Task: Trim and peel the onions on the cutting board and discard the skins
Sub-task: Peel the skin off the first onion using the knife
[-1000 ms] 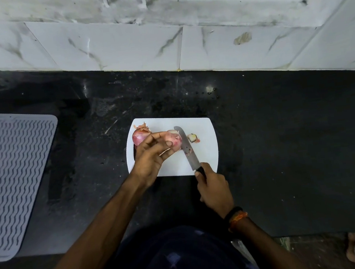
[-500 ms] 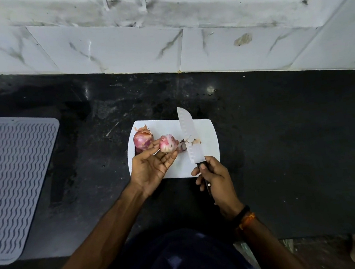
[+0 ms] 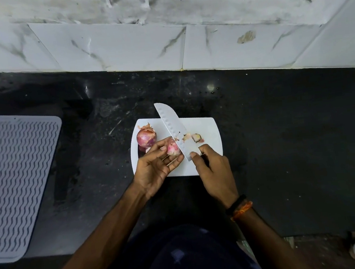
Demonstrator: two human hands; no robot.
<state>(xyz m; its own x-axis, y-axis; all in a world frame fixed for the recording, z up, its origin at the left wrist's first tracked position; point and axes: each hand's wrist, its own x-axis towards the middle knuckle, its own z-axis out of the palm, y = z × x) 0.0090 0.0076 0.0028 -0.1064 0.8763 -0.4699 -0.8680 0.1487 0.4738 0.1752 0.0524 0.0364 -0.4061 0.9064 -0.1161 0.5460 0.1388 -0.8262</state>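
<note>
Pink onion [image 3: 172, 149] is held by the left hand [image 3: 156, 169] at the board's [image 3: 207, 126] near edge; the knife [image 3: 175, 130] is gripped by the right hand [image 3: 214, 170].

Home kitchen — black counter [image 3: 283, 145], tiled wall [image 3: 119, 48], drying mat [image 3: 13, 184]

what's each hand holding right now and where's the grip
The left hand holds a small onion in its fingertips, by its sides. The right hand grips the knife at the handle, thumb against the blade's base.

Onion [image 3: 172, 149] in left hand [image 3: 156, 169], knife [image 3: 175, 131] in right hand [image 3: 214, 170]
</note>
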